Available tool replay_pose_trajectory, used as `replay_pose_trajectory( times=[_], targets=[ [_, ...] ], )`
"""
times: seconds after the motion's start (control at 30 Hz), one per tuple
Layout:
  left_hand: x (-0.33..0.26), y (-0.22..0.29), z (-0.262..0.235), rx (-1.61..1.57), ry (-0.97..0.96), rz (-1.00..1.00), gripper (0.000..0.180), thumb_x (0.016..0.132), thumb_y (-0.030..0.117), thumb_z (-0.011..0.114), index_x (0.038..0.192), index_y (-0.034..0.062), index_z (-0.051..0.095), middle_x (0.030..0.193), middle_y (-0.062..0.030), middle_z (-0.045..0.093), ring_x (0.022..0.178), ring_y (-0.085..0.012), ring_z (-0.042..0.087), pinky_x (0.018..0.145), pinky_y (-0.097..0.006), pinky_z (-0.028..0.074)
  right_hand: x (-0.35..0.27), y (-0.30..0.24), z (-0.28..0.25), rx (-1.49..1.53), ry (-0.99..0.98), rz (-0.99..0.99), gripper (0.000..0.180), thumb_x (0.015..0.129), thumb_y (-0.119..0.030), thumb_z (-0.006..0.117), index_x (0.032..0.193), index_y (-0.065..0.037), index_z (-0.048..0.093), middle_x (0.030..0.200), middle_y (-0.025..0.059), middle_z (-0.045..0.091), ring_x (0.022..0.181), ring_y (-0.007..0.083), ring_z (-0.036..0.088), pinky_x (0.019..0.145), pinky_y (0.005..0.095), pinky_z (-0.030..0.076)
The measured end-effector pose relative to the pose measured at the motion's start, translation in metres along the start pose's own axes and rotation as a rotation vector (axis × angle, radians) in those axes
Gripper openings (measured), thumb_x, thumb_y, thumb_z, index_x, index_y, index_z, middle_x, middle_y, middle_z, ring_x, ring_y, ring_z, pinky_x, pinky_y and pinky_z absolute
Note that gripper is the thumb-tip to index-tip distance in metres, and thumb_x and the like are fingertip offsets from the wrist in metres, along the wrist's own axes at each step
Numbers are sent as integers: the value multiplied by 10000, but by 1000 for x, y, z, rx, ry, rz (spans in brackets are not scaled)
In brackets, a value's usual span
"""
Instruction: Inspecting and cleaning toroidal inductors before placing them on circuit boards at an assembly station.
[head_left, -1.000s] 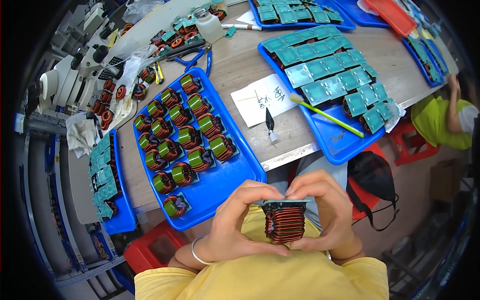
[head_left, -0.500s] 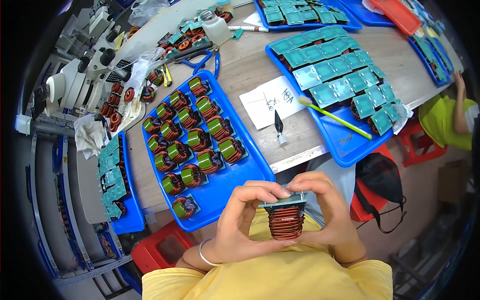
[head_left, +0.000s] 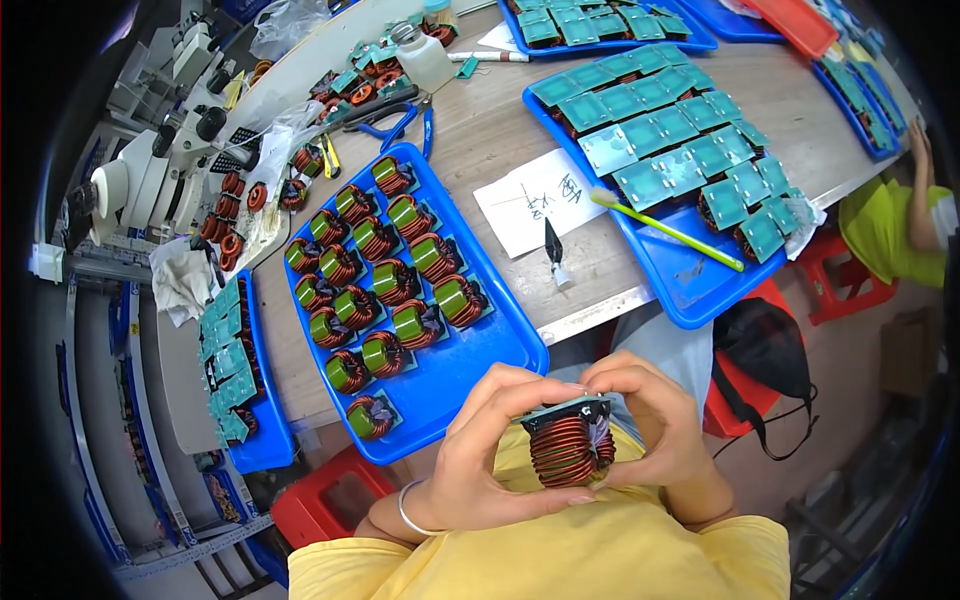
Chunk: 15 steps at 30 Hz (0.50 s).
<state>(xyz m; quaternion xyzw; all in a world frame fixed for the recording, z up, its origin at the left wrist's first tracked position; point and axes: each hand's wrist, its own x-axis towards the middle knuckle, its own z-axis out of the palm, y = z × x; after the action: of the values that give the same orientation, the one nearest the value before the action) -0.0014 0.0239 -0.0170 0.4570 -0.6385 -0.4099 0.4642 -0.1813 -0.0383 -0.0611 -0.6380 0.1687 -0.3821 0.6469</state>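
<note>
A copper-wound coil point(head_left: 566, 446) with a small green circuit board on top is between my two hands, close to my yellow shirt. My left hand point(head_left: 490, 455) curls round its left side, fingers at the board's top edge and thumb underneath. On the other side my right hand point(head_left: 655, 425) grips it the same way, its fingertips meeting the left ones above the board. Just beyond my hands lies a blue tray point(head_left: 470, 365) with rows of similar coils, their olive-green bands facing up.
Right of centre, a second blue tray point(head_left: 690, 300) carries many board-topped pieces and a lime-green brush point(head_left: 670, 232). Between the trays lie white paper point(head_left: 520, 215) and a dark-tipped tool point(head_left: 554, 248). Pliers point(head_left: 400, 125), a bottle point(head_left: 424, 62) and microscopes point(head_left: 160, 170) stand farther off. Another person's arm point(head_left: 922, 190) shows at right.
The coil has turned and tilted in my hands, so its windings and a dark gap on its right side now show. Both hands still hold it.
</note>
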Motion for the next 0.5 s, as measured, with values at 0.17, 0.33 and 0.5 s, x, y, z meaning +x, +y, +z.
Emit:
replay_pose_trajectory(
  times=[0.17,0.33,0.5],
  targets=[
    [-1,-1,1,-25,13,-13,686,579,135,840,1151,-22,496,1064,-143,526,967,-226,515,829,-305,434,0,-2,0,24,18,19,599,540,-140,834,1024,54,538,1019,160,525,956,232,509,832,315,391],
    [-4,-5,3,-91,40,3,665,582,116,836,1136,-22,496,1066,-151,529,984,-236,522,841,-314,435,1,-5,-2,-7,21,-9,592,547,-155,833,1022,48,544,1007,158,527,938,227,511,820,313,394],
    [-4,-8,2,-144,32,-13,645,587,89,829,1121,-12,483,1081,-145,533,1030,-260,516,891,-362,402,3,-11,-2,-90,47,-36,594,541,-183,840,1017,41,564,992,153,532,916,224,516,796,309,400]
  ],
)
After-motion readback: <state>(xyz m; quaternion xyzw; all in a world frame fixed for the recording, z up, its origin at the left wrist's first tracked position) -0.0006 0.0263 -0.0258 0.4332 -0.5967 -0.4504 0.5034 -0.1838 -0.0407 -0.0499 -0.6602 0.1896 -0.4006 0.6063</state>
